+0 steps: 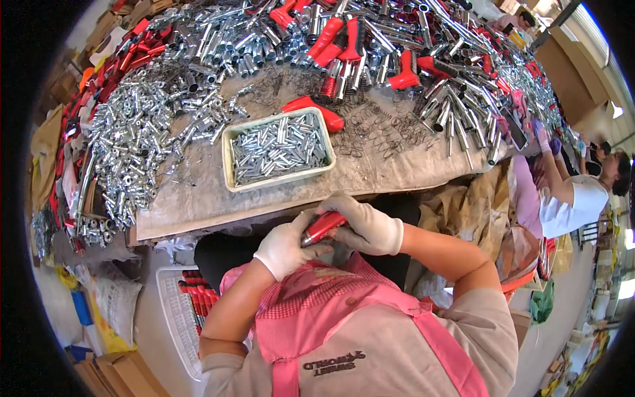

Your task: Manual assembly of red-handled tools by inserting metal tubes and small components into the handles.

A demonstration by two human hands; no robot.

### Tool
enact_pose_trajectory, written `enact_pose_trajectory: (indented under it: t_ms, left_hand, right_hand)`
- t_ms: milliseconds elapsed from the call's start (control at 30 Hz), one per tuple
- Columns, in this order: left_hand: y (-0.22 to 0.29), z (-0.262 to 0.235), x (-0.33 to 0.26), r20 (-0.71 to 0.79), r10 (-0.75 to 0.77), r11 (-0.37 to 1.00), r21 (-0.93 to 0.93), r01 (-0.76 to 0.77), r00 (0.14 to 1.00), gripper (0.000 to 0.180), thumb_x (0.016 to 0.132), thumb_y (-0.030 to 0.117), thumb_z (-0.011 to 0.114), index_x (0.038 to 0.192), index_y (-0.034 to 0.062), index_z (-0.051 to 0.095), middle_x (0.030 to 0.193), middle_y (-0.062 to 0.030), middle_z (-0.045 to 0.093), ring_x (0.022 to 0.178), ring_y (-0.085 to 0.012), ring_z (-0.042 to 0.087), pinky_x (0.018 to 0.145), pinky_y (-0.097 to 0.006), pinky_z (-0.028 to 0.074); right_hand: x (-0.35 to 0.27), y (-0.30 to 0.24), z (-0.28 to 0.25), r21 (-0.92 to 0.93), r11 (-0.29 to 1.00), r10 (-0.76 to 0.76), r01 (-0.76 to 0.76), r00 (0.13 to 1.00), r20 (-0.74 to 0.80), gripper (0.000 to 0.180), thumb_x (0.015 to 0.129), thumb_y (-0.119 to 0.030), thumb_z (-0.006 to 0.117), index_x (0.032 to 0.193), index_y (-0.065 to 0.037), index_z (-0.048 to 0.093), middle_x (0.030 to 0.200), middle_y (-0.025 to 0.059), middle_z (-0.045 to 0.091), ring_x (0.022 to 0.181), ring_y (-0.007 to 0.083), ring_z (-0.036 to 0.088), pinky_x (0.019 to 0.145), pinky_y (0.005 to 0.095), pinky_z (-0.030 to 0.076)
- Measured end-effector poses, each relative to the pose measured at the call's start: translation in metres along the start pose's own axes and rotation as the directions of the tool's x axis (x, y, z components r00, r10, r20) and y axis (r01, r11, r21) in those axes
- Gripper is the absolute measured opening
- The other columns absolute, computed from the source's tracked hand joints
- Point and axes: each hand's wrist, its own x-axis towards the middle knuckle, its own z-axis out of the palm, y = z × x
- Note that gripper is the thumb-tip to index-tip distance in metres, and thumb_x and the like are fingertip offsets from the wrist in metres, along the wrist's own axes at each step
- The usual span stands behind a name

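Note:
Both of my hands wear white gloves and meet in front of my lap, just off the table's near edge. Between them is a red tool handle (323, 226) with a dark strip and a metallic end, lying at a slant. My left hand (286, 247) grips its lower end, fingers curled round it. Wrapped over its upper end is my right hand (368, 227), whose fingers partly hide the handle. Beyond my hands, on the table, stands a pale plastic tray (229, 161) filled with small metal pins (281, 147).
Small metal fittings (129, 135) are heaped at the left. Loose springs (380, 129) lie right of the tray, with metal tubes (463, 112) and red handles (405, 73) piled beyond. A white basket (173, 311) of red handles sits low left. Another person (569, 198) works at the right.

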Motion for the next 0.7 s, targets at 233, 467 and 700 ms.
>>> enact_pose_trajectory:
  t_ms: [233, 467, 700]
  left_hand:
    - [-0.026, 0.028, -0.011, -0.321, 0.041, 0.872, -0.451, -0.191, 0.946, 0.047, 0.078, 0.008, 0.068, 0.121, 0.0030, 0.049, 0.078, -0.0034, 0.057, 0.053, -0.0086, 0.050, 0.048, -0.025, 0.041]
    - [-0.041, 0.028, -0.025, -0.242, -0.122, 0.879, -0.476, -0.008, 0.963, 0.056, 0.077, 0.020, 0.071, 0.122, -0.0014, 0.047, 0.092, -0.0156, 0.061, 0.079, -0.0219, 0.061, 0.074, -0.032, 0.047]
    - [-0.030, 0.020, -0.013, -0.277, -0.144, 0.830, -0.557, -0.037, 0.950, 0.032, 0.082, 0.012, 0.064, 0.108, -0.0006, 0.050, 0.065, -0.0011, 0.052, 0.047, -0.0084, 0.047, 0.045, -0.023, 0.038]
  right_hand:
    - [0.099, 0.098, -0.128, -0.493, 0.758, -0.025, -0.428, 0.735, -0.677, 0.025, 0.085, -0.016, 0.055, 0.109, -0.009, 0.056, 0.106, 0.0205, 0.060, 0.095, 0.0373, 0.059, 0.081, 0.0427, 0.047]
    - [0.134, 0.176, -0.185, -0.321, 0.700, 0.312, -0.638, 0.678, -0.665, 0.038, 0.072, -0.035, 0.067, 0.094, -0.005, 0.064, 0.092, 0.0195, 0.065, 0.091, 0.0338, 0.062, 0.083, 0.0386, 0.048]
    - [0.102, 0.134, -0.195, -0.596, 0.683, -0.030, -0.421, 0.800, -0.599, 0.030, 0.081, -0.020, 0.061, 0.107, -0.006, 0.058, 0.096, 0.0161, 0.065, 0.088, 0.0331, 0.062, 0.080, 0.0382, 0.048]
